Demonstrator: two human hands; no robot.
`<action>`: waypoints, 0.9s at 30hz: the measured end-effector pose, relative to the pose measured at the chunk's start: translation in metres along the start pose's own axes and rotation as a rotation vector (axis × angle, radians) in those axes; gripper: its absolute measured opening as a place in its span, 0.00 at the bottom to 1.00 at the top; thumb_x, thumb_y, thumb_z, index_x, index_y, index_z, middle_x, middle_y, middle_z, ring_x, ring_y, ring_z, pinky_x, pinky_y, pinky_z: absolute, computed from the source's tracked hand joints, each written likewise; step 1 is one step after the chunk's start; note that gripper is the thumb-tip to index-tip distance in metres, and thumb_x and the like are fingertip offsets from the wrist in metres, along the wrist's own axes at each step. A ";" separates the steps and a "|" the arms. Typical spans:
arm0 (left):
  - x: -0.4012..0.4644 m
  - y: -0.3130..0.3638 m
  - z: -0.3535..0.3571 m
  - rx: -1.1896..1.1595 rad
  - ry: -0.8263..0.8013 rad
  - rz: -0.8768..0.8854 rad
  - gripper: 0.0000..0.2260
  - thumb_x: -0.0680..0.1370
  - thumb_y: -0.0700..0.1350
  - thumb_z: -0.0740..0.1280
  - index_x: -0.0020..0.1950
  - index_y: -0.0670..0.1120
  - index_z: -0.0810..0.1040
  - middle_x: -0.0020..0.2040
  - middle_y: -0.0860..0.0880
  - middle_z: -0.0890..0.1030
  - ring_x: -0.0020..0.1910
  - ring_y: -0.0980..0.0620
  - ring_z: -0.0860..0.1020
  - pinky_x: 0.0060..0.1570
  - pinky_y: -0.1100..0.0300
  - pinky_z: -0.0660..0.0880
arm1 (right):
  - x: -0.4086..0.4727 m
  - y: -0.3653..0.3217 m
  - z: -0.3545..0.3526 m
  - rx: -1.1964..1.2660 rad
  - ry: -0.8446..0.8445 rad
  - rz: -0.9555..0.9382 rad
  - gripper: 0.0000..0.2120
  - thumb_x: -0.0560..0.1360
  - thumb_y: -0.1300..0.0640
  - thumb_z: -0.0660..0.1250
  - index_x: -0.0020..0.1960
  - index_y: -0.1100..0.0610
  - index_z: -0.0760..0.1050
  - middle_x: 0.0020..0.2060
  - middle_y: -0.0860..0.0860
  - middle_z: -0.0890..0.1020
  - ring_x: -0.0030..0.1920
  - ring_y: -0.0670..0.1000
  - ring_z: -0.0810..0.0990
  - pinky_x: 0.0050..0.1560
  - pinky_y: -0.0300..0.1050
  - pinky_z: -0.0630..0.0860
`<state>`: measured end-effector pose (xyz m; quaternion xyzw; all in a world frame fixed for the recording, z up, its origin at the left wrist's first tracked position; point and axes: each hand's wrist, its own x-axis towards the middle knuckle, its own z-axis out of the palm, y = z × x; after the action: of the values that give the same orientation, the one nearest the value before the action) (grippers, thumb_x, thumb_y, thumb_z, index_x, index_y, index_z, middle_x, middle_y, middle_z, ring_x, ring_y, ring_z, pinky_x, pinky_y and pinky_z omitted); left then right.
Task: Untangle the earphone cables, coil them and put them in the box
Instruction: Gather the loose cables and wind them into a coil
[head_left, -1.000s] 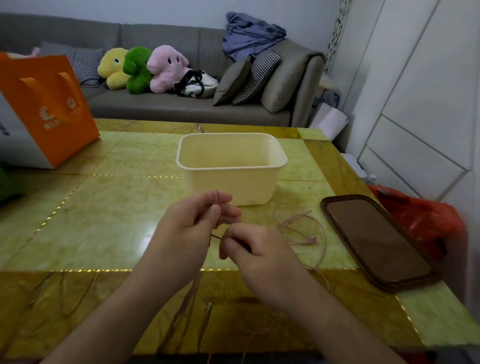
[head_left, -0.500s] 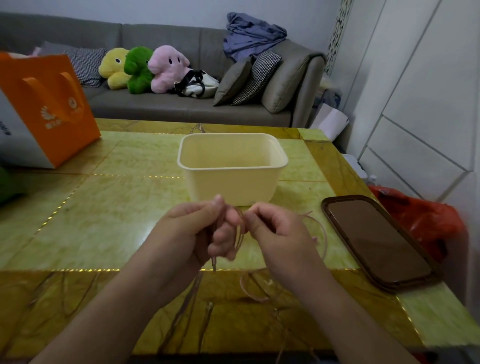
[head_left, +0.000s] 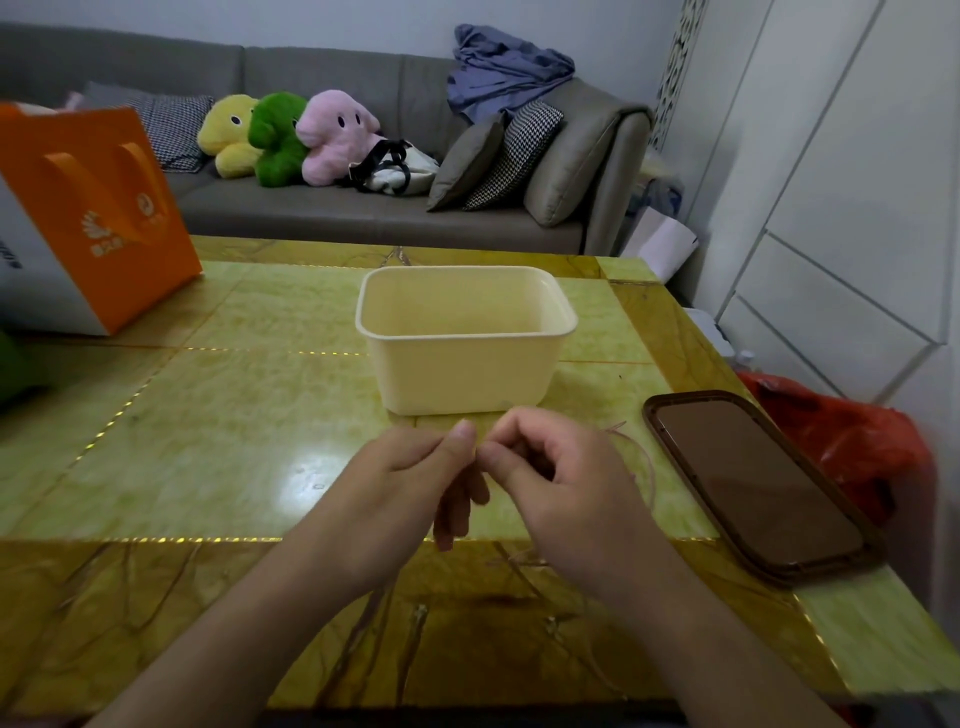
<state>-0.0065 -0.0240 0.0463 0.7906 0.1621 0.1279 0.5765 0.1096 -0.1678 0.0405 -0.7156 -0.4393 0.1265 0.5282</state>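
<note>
1. Since half a second ago, both hands have closed together, thumbs nearly touching.
2. Left hand (head_left: 410, 483) and right hand (head_left: 558, 486) pinch the pink earphone cable (head_left: 641, 457), likely winding it.
3. Slack trails toward 3 o'clock; box (head_left: 467, 374) sits at 12 o'clock, nothing visible inside.

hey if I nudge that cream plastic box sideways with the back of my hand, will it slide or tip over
Probably slide. The cream box looks thin-walled with nothing visible inside, so it is likely light, and the table is glossy enough to mirror the light, so there is probably little grip. It is wider than it is tall with a flat base, so tipping seems unlikely unless you push high at the rim.
</note>
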 end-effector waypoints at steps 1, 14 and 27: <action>-0.001 0.004 0.000 -0.053 -0.033 -0.033 0.26 0.86 0.57 0.60 0.39 0.39 0.82 0.29 0.42 0.78 0.30 0.44 0.75 0.37 0.52 0.77 | 0.000 0.001 -0.002 0.016 0.024 -0.001 0.12 0.82 0.57 0.71 0.40 0.54 0.78 0.30 0.51 0.79 0.32 0.52 0.74 0.34 0.52 0.72; 0.002 0.017 -0.007 -0.885 0.123 -0.006 0.18 0.80 0.42 0.61 0.62 0.33 0.81 0.55 0.36 0.86 0.54 0.41 0.87 0.58 0.50 0.84 | 0.001 0.013 0.027 -0.113 -0.097 0.127 0.15 0.86 0.52 0.63 0.41 0.52 0.76 0.30 0.43 0.76 0.33 0.43 0.74 0.36 0.45 0.68; -0.001 0.007 0.001 -0.146 -0.037 -0.083 0.26 0.87 0.53 0.59 0.38 0.37 0.80 0.27 0.44 0.70 0.27 0.47 0.70 0.33 0.57 0.75 | 0.003 0.004 -0.002 0.000 0.030 0.006 0.13 0.83 0.55 0.70 0.40 0.54 0.79 0.31 0.54 0.79 0.33 0.53 0.74 0.36 0.54 0.72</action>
<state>-0.0065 -0.0273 0.0529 0.7413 0.1741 0.1008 0.6403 0.1142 -0.1670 0.0387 -0.7187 -0.4292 0.1173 0.5343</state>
